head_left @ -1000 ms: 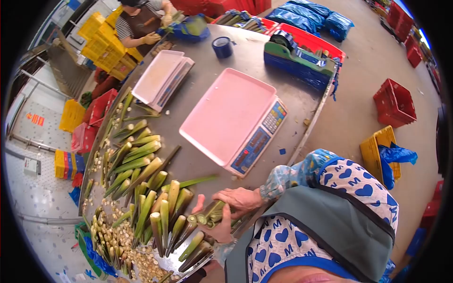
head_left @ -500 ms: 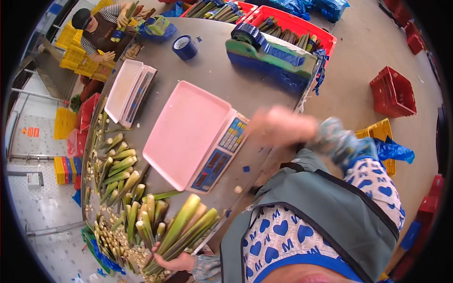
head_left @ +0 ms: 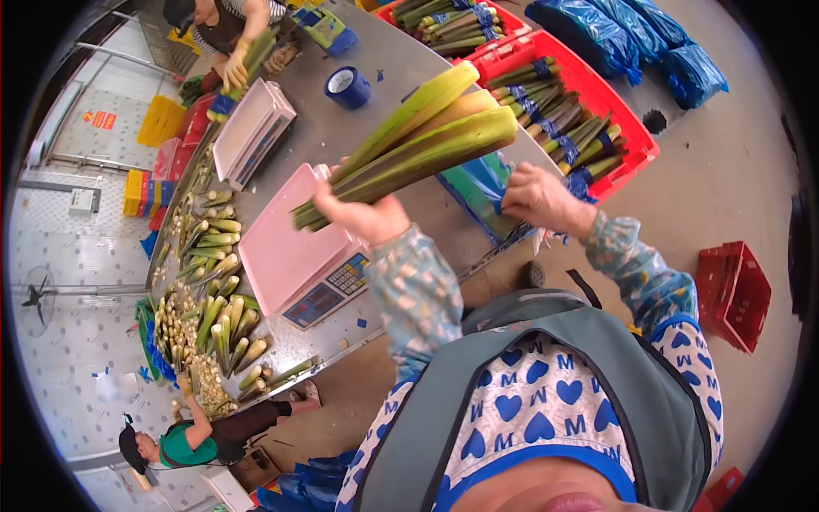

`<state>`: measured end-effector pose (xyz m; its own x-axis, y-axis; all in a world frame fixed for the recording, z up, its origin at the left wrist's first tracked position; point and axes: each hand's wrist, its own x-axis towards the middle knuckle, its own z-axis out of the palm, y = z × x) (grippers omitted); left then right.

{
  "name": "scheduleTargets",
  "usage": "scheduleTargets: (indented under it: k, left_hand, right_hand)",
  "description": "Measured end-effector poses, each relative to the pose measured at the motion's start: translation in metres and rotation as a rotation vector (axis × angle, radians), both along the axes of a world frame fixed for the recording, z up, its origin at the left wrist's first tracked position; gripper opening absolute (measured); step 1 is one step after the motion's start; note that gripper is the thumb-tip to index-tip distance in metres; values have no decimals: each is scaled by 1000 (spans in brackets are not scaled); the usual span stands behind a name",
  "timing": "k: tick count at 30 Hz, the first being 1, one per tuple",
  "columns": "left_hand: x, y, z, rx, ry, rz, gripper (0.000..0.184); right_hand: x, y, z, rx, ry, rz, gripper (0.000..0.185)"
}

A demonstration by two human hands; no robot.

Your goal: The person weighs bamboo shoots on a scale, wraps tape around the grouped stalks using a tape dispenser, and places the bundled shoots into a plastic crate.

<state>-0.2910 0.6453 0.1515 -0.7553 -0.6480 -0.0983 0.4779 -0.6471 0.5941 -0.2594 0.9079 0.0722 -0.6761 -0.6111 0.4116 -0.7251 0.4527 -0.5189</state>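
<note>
Several thick green stalks are bunched in my left hand, raised above the pink tray of a scale, with their pale cut ends toward the upper right. My right hand is closed at the end of the blue-and-green tape dispenser, near the table's edge; blue tape shows by its fingers, but what they pinch is too small to tell. The stalks hide part of the dispenser.
Loose stalks lie at the table's left. Red crates of taped bundles stand beyond the dispenser. A second scale and a tape roll are farther back. One co-worker holds a bundle; another reaches in at lower left.
My left hand has lifted the bunch from the pile up and across the scale. My right hand has moved from beside the scale to the dispenser. The view has shifted, bringing a second co-worker into sight.
</note>
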Motion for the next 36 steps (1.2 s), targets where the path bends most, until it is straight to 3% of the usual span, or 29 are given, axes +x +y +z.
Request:
scheduleTargets:
  k: [4, 6, 10, 11, 13, 14, 15, 16, 17, 19, 21, 22, 24, 25, 27, 28, 31, 36]
  left_hand:
    - [-13, 46, -38, 211, -157, -59, 40]
    - [-8, 53, -63, 213, -223, -9, 41]
    - [7, 45, -101, 209, -256, 46, 44]
    - [11, 41, -110, 188, -243, 5, 53]
    - [12, 43, -106, 201, -277, 33, 59]
    - [11, 45, -108, 219, -321, 53, 64]
    - [10, 44, -112, 221, -326, 37, 73]
    - [9, 42, -117, 224, -326, 49, 73]
    - [7, 41, -115, 240, -348, 45, 71]
    - [10, 40, -112, 266, -376, 55, 68]
    - [27, 44, -93, 189, -709, -171, 67]
    - [43, 58, -70, 73, -781, -205, 64]
    - [70, 91, -93, -346, -522, -45, 82]
    - [77, 93, -67, -670, -409, -104, 69]
    - [51, 75, -28, -1893, -228, 24, 78]
    - [32, 69, -27, -2090, -282, -56, 86]
    - [-17, 46, -80, -2251, -120, 12, 90]
    - [-19, 49, -92, -2275, -151, 105, 94]
  right_hand:
    - [12, -10, -1, -7, 144, 67, 17]
    - [9, -10, 5, 36, 196, 131, 12]
    - [-34, -10, 34, 47, 411, 225, 19]
    - [-49, -15, 38, 38, 444, 214, 20]
    - [-80, -33, 46, 98, 453, 117, 18]
    - [-96, -47, 41, -36, 465, 102, 15]
    - [-105, -54, 38, -2, 456, 87, 15]
    - [-111, -58, 33, 33, 444, 74, 15]
    - [-113, -60, 35, 181, 258, 64, 14]
    - [-118, -57, 35, 177, 185, 60, 14]
    - [-129, -57, 33, 160, 204, 57, 15]
    - [-134, -57, 32, 176, 133, 50, 15]
    - [-146, -59, 24, 165, 58, 65, 16]
    - [-150, -61, 26, 161, 39, 55, 16]
    - [-159, -62, 21, 171, -57, 72, 18]
    - [-161, -63, 22, 199, -54, 57, 18]
    - [-168, -63, 17, 128, -77, 49, 17]
    - [-170, -63, 20, 121, -81, 42, 17]
